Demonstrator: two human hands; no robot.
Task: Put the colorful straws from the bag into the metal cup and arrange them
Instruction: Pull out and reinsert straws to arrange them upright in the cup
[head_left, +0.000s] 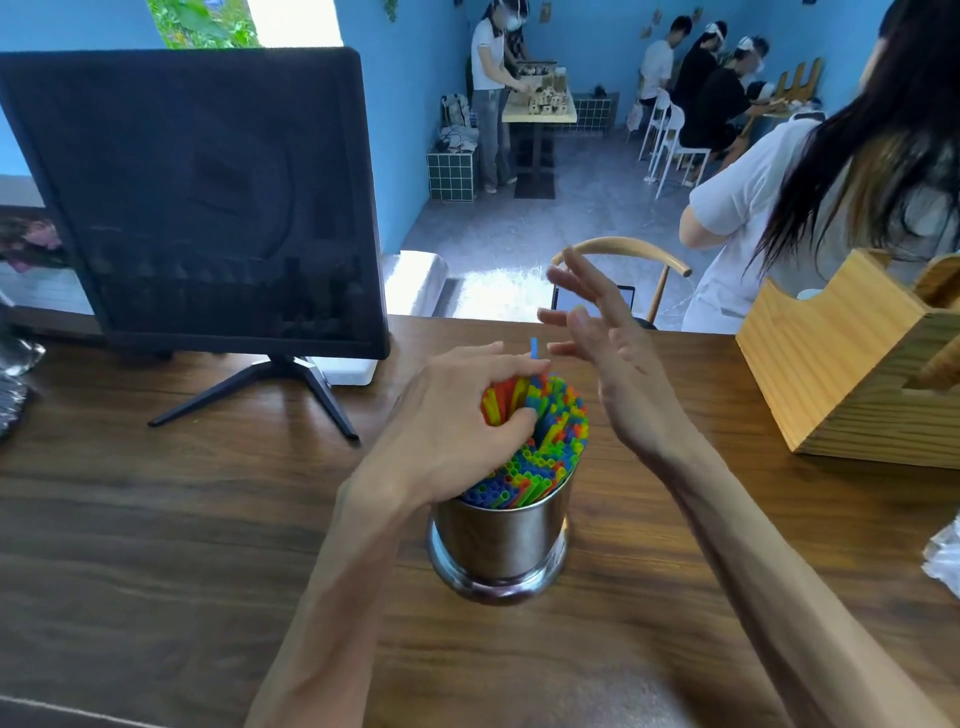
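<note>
Straws (545, 447) packed the metal cup (498, 540) on the wooden table (156, 519), arranging stage; left hand (457, 415) gripped a clump of them, right hand (608, 353) hovered spread and empty; next, likely, the proud blue straw (533, 348) needs pressing level

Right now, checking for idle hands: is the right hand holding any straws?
No, the right hand hovers open beside the straws, fingers spread and touching nothing.

1. No text, label, brand or number can be read anywhere in this view.
2. The monitor (208, 197) on the wooden counter (156, 519) shows only a dark, blank back (a faint moulded shape, no legible mark).
</note>
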